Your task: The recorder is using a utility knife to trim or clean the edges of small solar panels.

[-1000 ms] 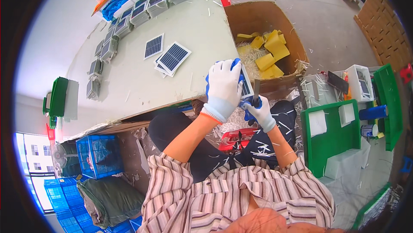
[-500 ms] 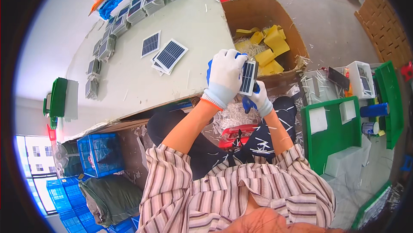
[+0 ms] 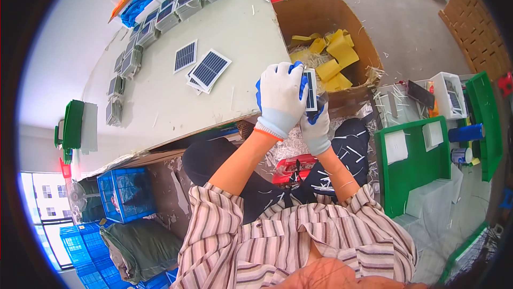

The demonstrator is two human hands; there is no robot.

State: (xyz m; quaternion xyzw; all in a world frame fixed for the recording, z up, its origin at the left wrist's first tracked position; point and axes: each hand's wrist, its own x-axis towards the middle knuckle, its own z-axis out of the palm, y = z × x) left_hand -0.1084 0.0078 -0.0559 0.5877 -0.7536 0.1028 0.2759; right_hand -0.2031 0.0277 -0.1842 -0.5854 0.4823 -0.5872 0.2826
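Note:
My left hand (image 3: 283, 92), in a white glove with blue palm side, is closed on a small solar panel (image 3: 310, 88). The panel has dark cells and a white frame, stands nearly upright, and is partly covered by my fingers. My right hand (image 3: 316, 126), gloved alike, is closed just below and right of the panel's lower end. A small dark piece (image 3: 323, 100) shows at its fingertips; its kind is hard to make out. Left of my hands, a loose solar panel (image 3: 211, 70) overlaps others on the pale table (image 3: 224, 120). Another single panel (image 3: 185, 55) lies beside them.
Stacks of panels (image 3: 187, 5) line the table's far left side. Beyond my hands stands a cardboard box (image 3: 302, 12) with yellow sheets (image 3: 342, 48) and white strips. At right is a green tray (image 3: 414, 169); between my legs, a red object (image 3: 294, 169). White scraps litter the floor.
The panel has turned more upright, with more of it behind my left hand. My right hand has moved up and slightly left, closer to the panel's lower end.

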